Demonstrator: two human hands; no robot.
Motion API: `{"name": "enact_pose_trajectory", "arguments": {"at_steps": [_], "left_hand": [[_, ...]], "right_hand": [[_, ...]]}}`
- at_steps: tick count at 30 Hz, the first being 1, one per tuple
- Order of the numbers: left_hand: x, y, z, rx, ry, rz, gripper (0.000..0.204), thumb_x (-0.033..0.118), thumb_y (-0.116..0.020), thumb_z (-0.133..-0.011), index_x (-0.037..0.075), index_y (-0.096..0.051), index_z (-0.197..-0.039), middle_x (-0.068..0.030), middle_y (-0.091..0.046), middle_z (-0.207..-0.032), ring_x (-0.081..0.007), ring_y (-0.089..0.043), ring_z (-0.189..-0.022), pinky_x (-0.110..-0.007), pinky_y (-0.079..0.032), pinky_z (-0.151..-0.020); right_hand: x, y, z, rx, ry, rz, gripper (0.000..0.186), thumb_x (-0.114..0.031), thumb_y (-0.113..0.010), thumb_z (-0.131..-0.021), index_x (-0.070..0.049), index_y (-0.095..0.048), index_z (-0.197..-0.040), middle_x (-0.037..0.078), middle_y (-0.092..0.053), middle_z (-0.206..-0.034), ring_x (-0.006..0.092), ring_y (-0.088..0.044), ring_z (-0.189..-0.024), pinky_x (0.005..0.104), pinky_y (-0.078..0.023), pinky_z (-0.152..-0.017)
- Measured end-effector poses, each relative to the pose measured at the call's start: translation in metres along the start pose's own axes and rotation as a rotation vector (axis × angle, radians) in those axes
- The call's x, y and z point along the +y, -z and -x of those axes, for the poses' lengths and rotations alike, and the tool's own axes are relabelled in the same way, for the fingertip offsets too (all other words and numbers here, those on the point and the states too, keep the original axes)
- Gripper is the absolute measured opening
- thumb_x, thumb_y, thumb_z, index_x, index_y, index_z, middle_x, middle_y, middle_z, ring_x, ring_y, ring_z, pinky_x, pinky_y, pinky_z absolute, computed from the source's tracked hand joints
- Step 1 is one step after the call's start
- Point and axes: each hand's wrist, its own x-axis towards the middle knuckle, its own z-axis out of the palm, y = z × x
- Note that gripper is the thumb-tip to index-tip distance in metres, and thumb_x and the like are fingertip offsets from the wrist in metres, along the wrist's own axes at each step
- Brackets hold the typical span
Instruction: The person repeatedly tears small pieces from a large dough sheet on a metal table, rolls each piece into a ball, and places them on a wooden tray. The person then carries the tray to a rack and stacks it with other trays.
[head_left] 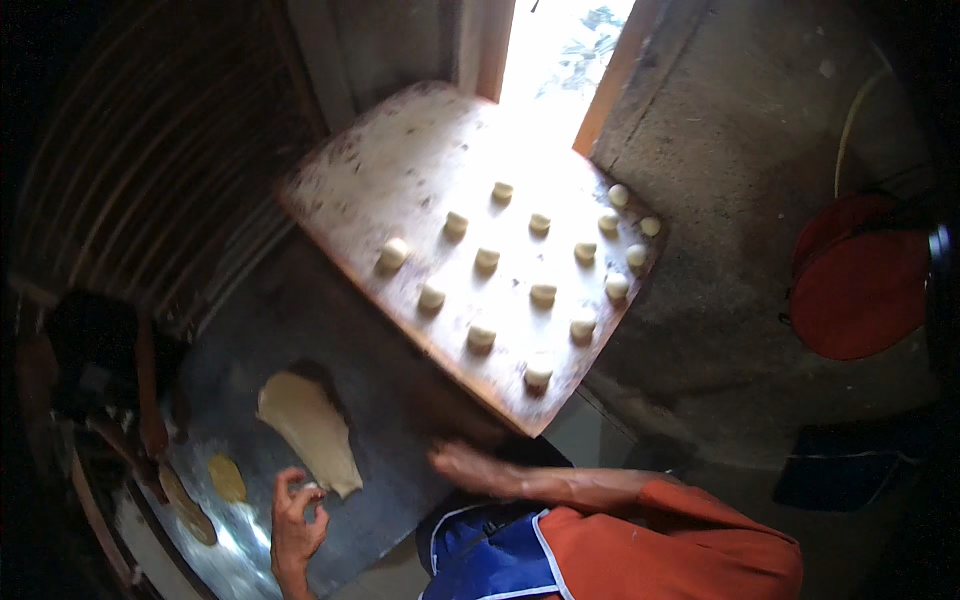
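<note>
My blue apron (485,555) with white trim and my orange shirt (640,555) were nearest. My left hand (300,525) came up from the lower edge, fingers curled, thumb and index bent toward each other. Small pale bit at the fingertips; couldn't tell if I gripped it. My right hand (455,467) reached leftward, motion-blurred, near the metal edge; couldn't tell if it was clenched, loose or grasping something.

Dough sheet (312,430): 1 long pale piece, flat on the dark metal worktop (400,400), just beyond my left hand, its narrow end close to my fingers. 1 flat yellow piece (227,478) lay left of it, apart. Further left, 1 long flat brownish piece (187,505), near the far side.

1 co-worker (95,360) in dark clothing stood at far left, arms reaching down toward that piece; hands too dark to read.

Past the metal, a pale board (370,180), scuffed, carried 16 small pale dough lumps (487,259), loosely spread, bunched closer at the right corner. Red stool (860,280) off right; bright opening (560,60) farthest, behind the board.
</note>
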Motion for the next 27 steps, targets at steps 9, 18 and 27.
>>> {"name": "enact_pose_trajectory", "arguments": {"at_steps": [9,18,27], "left_hand": [[0.321,-0.064,-0.341,0.234,-0.924,0.450,0.067,-0.010,-0.070,-0.077,0.009,-0.055,-0.140,-0.0126,-0.067,-0.113,-0.0256,-0.069,-0.102,-0.037,-0.057,-0.089],[0.358,-0.131,-0.420,0.126,-0.710,-0.210,0.088,0.007,-0.067,-0.079,0.007,-0.029,-0.158,-0.0251,-0.049,-0.151,-0.0363,-0.052,-0.137,-0.054,-0.039,-0.116],[0.028,-0.024,-0.084,0.666,0.217,0.475,0.054,0.000,-0.067,-0.087,0.004,-0.054,-0.139,-0.0125,-0.062,-0.135,-0.0225,-0.058,-0.125,-0.036,-0.047,-0.103]], "right_hand": [[-0.018,0.393,-0.027,1.046,0.152,0.115,0.077,-0.013,-0.087,-0.082,-0.004,-0.038,-0.140,0.013,-0.068,-0.102,0.0199,-0.067,-0.083,0.0307,-0.054,-0.072],[0.121,0.439,-0.019,0.901,-0.393,0.650,0.111,-0.028,-0.098,-0.067,-0.004,-0.031,-0.152,0.016,-0.065,-0.120,0.0304,-0.064,-0.107,0.0448,-0.052,-0.095],[-0.044,0.334,0.020,1.057,-0.079,-0.153,0.068,-0.024,-0.081,-0.089,0.004,-0.043,-0.138,0.010,-0.061,-0.095,0.0183,-0.056,-0.083,0.0360,-0.045,-0.074]]}}
